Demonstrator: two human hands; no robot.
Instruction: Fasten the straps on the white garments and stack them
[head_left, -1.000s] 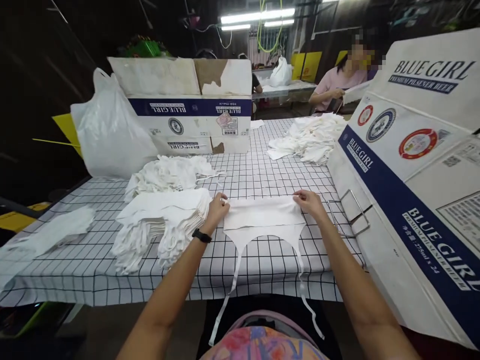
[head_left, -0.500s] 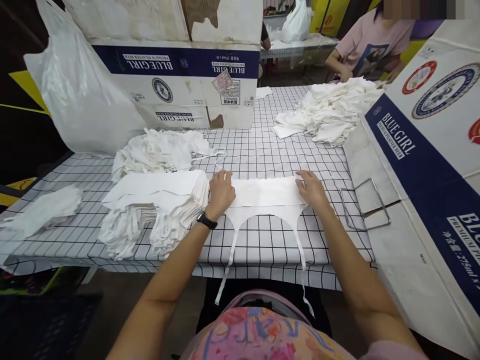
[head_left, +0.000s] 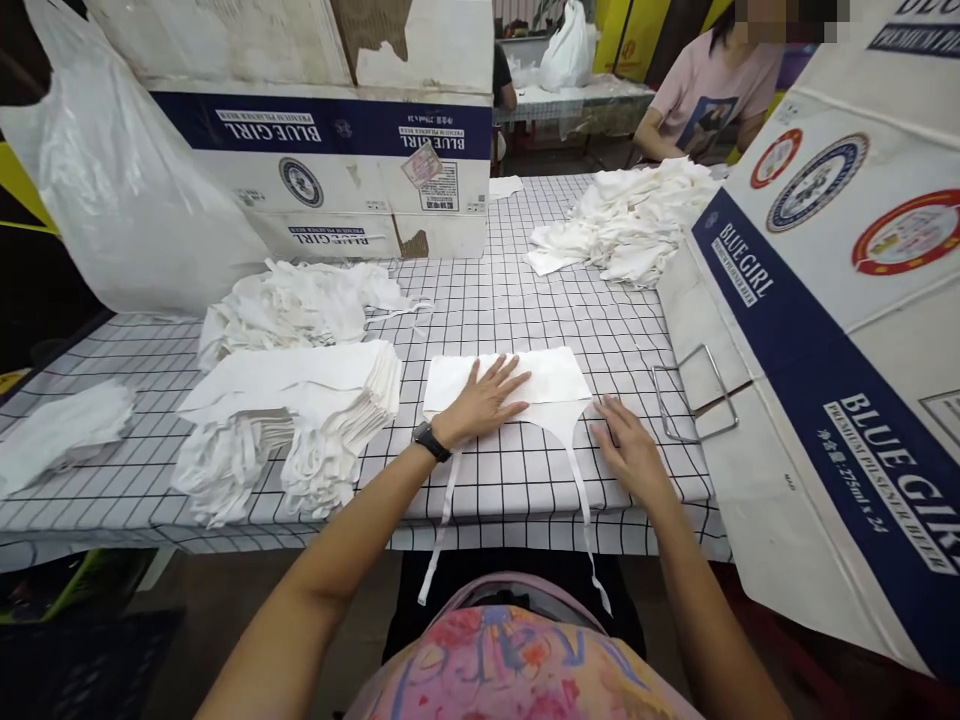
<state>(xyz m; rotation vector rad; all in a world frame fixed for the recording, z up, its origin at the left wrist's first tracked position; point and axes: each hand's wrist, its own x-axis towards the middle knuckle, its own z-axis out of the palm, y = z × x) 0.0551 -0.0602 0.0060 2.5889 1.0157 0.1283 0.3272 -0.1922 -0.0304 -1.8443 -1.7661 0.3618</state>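
A white bra top (head_left: 555, 375) with two thin straps lies flat on the table in front of me, its straps hanging over the near edge. My left hand (head_left: 484, 405) rests palm down across its middle, fingers spread, hiding part of the cloth. Just off the garment's right end is my right hand (head_left: 626, 445), low over the table with its fingers apart. A small dark patch shows between its thumb and fingers; I cannot make out what it is. To the left sits a neat stack of similar white tops (head_left: 300, 385), straps bunched at the front.
Behind the stack lies a loose white garment heap (head_left: 300, 305); another white heap (head_left: 630, 215) is at the far right. Cartons stand at the back (head_left: 360, 180) and right (head_left: 795, 330), the latter with a wire frame (head_left: 697, 395). A person (head_left: 712, 90) sits across the table.
My left hand has gone from the top's left end onto its middle, now flat. My right hand has left the right end and moved nearer me. The view has shifted slightly right.
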